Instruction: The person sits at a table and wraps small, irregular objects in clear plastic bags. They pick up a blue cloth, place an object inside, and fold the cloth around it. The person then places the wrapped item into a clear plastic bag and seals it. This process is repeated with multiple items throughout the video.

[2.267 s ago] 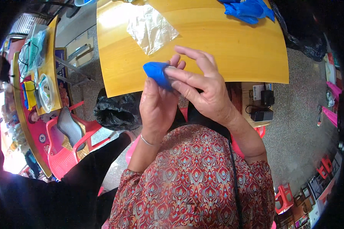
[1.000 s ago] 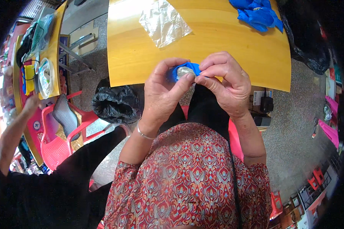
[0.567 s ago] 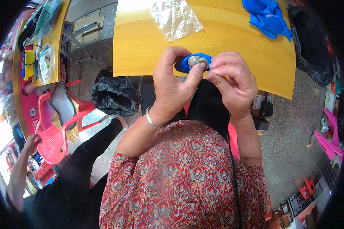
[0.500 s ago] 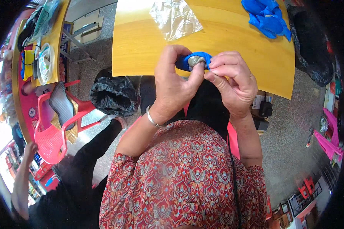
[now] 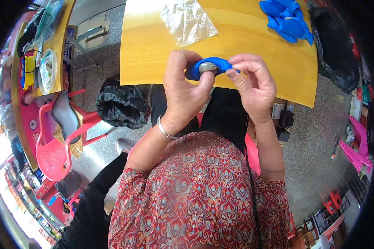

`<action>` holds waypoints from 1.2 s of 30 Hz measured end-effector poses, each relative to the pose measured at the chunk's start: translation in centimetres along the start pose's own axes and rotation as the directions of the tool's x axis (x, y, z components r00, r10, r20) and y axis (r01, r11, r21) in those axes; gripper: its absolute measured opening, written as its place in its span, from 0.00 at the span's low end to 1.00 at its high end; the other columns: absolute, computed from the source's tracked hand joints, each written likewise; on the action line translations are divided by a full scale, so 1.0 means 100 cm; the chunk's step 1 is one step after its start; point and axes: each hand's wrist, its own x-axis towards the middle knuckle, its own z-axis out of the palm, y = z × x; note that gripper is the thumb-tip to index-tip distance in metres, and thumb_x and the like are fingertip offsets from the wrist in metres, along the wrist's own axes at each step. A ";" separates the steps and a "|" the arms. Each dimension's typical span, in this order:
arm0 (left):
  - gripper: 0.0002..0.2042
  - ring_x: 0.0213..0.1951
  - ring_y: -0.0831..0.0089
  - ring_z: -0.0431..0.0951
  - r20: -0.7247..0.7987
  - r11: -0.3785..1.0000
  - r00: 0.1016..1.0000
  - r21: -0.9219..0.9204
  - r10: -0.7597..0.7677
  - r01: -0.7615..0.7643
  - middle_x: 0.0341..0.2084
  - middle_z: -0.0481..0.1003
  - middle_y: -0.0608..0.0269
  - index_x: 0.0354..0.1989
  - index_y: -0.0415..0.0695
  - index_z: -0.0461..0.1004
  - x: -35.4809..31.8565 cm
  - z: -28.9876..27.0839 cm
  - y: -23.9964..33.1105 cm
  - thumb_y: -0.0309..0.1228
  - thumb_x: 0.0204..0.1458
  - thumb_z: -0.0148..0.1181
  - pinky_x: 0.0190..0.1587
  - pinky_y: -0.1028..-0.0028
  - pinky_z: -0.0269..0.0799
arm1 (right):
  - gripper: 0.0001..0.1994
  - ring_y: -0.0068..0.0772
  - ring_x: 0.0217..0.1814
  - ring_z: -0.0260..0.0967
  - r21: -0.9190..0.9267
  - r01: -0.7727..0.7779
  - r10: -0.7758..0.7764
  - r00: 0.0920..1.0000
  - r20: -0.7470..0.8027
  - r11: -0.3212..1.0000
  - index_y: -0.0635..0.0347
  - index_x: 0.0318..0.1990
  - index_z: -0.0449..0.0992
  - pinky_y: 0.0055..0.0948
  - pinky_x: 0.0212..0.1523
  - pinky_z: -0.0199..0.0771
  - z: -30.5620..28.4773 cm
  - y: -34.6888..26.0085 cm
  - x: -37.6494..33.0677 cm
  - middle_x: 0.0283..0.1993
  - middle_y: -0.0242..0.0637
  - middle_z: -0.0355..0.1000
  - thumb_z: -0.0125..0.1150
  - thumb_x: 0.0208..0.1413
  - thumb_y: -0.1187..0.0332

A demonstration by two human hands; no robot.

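Note:
Above the near edge of the yellow wooden table (image 5: 147, 56), a piece of blue cloth (image 5: 223, 64) is wrapped partly around a greyish rounded lump (image 5: 207, 66), whose kind I cannot make out. My left hand (image 5: 182, 85) closes on the blue cloth and lump, thumb pressed against the lump. A stretched edge of the cloth is pinched between the thumb and fingers of my right hand (image 5: 255, 83). Farther back lies a crumpled clear plastic bag (image 5: 188, 21). At the far right of the tabletop sits a pile of blue cloth pieces (image 5: 287, 21).
A black plastic bag (image 5: 122, 106) stands open on the floor left of my legs. Beyond it is a pink plastic chair (image 5: 53, 153). Another person's black-clad leg (image 5: 93, 195) shows at lower left. Another black bag (image 5: 334, 54) hangs or stands right of the table.
My right hand has drawn the blue cloth's edge slightly out to the right, stretching it. My left hand has shifted slightly left. The other person's arm has left the pink chair.

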 end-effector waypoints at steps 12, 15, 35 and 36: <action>0.19 0.40 0.73 0.73 0.247 0.938 0.953 -0.250 -0.179 0.241 0.37 0.70 0.59 0.46 0.37 0.68 -0.003 -0.012 -0.004 0.25 0.46 0.66 0.44 0.74 0.71 | 0.04 0.24 0.41 0.71 0.219 -0.149 0.162 0.986 -0.042 0.964 0.67 0.35 0.72 0.23 0.43 0.72 -0.002 0.007 -0.004 0.38 0.40 0.74 0.61 0.53 0.80; 0.20 0.39 0.73 0.74 0.303 0.831 0.910 -0.396 -0.282 0.390 0.37 0.72 0.60 0.48 0.36 0.68 -0.006 -0.016 0.000 0.29 0.49 0.67 0.44 0.73 0.72 | 0.04 0.25 0.42 0.71 0.217 -0.145 0.153 0.988 -0.021 0.965 0.66 0.35 0.72 0.23 0.43 0.72 -0.005 0.002 -0.005 0.39 0.39 0.73 0.61 0.53 0.80; 0.20 0.39 0.82 0.74 0.274 0.977 0.947 -0.079 -0.169 0.197 0.37 0.75 0.65 0.48 0.38 0.70 -0.004 -0.023 -0.004 0.25 0.46 0.69 0.43 0.81 0.70 | 0.05 0.23 0.40 0.70 0.243 -0.177 0.191 0.981 -0.034 0.954 0.66 0.36 0.72 0.23 0.44 0.72 -0.002 0.004 -0.011 0.37 0.37 0.73 0.62 0.55 0.77; 0.22 0.42 0.80 0.73 0.340 0.971 0.926 -0.107 -0.166 0.213 0.40 0.75 0.64 0.51 0.37 0.68 -0.006 -0.027 -0.003 0.22 0.46 0.68 0.46 0.81 0.69 | 0.05 0.23 0.40 0.70 0.236 -0.150 0.167 0.985 -0.053 0.960 0.66 0.37 0.73 0.23 0.44 0.72 -0.004 0.006 -0.009 0.37 0.36 0.73 0.62 0.54 0.77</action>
